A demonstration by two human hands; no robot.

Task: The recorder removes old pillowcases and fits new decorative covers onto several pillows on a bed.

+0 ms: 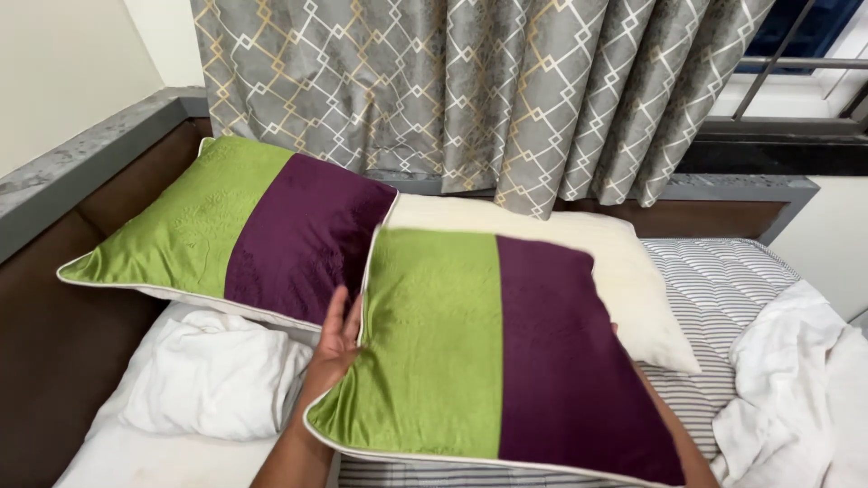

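Currently the left hand (336, 339) grips the left edge of the near green-and-purple square satin cushion (493, 348); the right hand is hidden behind it, grip undeterminable. Risk: the slick cover may slip, dropping onto the cream pillow (633, 271).

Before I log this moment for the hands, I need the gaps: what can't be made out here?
Head view only:
- Right hand: almost wholly hidden behind the near cushion; grip unclear.
- Left hand: fingers at the cushion's edge, palm side unseen.
- Cream pillow: partly covered by both cushions.
- Near cushion's lower corner: cut off by the bottom edge.
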